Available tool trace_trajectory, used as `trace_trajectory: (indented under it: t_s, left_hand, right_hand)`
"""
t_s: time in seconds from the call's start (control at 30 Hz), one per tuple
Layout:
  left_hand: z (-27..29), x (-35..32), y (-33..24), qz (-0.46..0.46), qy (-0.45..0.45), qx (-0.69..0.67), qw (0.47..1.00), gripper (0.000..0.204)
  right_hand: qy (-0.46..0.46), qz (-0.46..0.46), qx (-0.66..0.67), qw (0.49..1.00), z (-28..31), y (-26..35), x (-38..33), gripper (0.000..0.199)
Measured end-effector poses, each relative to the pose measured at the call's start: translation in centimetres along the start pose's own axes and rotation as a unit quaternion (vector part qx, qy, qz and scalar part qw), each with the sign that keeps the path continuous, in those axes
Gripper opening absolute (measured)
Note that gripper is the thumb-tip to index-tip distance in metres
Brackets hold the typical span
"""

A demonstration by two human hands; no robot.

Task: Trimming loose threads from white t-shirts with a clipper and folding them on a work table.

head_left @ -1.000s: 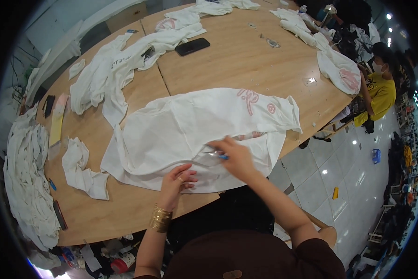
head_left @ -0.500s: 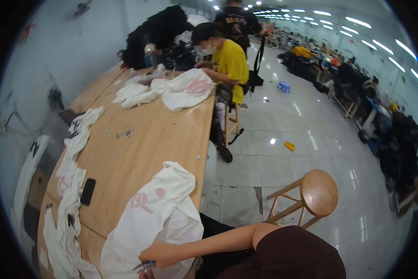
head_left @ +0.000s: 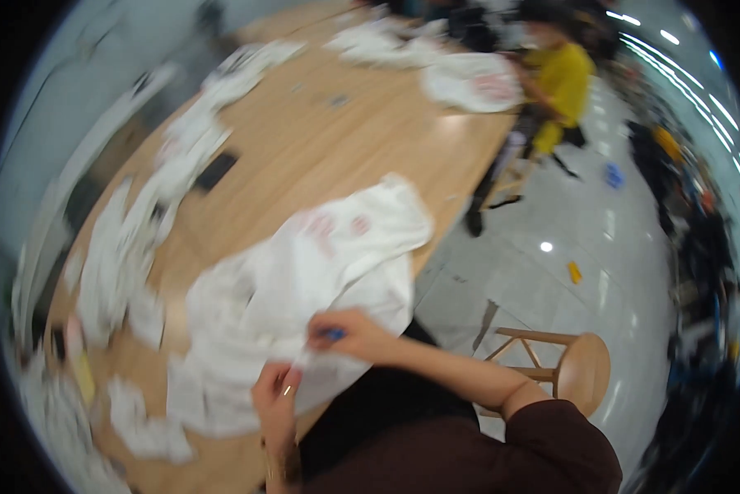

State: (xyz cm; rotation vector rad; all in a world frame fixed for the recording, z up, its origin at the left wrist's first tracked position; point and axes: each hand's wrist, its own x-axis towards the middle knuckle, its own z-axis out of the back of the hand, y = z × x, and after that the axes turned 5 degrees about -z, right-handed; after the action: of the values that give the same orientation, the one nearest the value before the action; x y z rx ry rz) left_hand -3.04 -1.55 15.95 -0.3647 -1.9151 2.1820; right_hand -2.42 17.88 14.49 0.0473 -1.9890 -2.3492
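A white garment (head_left: 279, 272) with faded pink print lies spread over the near part of the table, its lower edge by my lap. Over that edge, my right hand (head_left: 349, 335) is closed round small blue-handled thread snips (head_left: 335, 333), the blades blurred. Just left of it and lower, my left hand (head_left: 275, 397) pinches with thumb and finger at the white cloth; a ring shows on one finger. The fingertips of the two hands are close together.
Along the left of the wooden table (head_left: 279, 165) lie crumpled white garments (head_left: 127, 255) and a black phone (head_left: 216, 171). A person in yellow (head_left: 563, 82) sits at the far right corner with another white garment (head_left: 473, 82). A wooden stool (head_left: 584, 375) stands on the tiled floor to my right.
My view has swung down and left, so the table sits higher and further right. My left hand, mostly out of sight before, now shows beside the right; the snips stay in my right hand.
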Motion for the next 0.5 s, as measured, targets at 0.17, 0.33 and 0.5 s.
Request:
trace_trajectory:
  t_s: [0.17,0.33,0.5]
  left_hand:
    - [0.4,-0.7,-0.1,0.002,0.007,-0.014,1.0,0.005]
    - [1.5,-1.5,0.1,-0.038,0.042,-0.076,0.996,0.005]
    - [1.7,-1.9,0.1,-0.108,0.024,-0.085,0.99,0.006]
  right_hand:
    - [0.043,-0.104,0.094,0.989,0.3,1.7,-0.9,0.015]
    - [0.069,-0.162,0.135,0.975,-0.8,2.9,-0.3,0.015]
    - [0.075,-0.273,0.211,0.936,-2.0,3.3,-0.1,0.016]
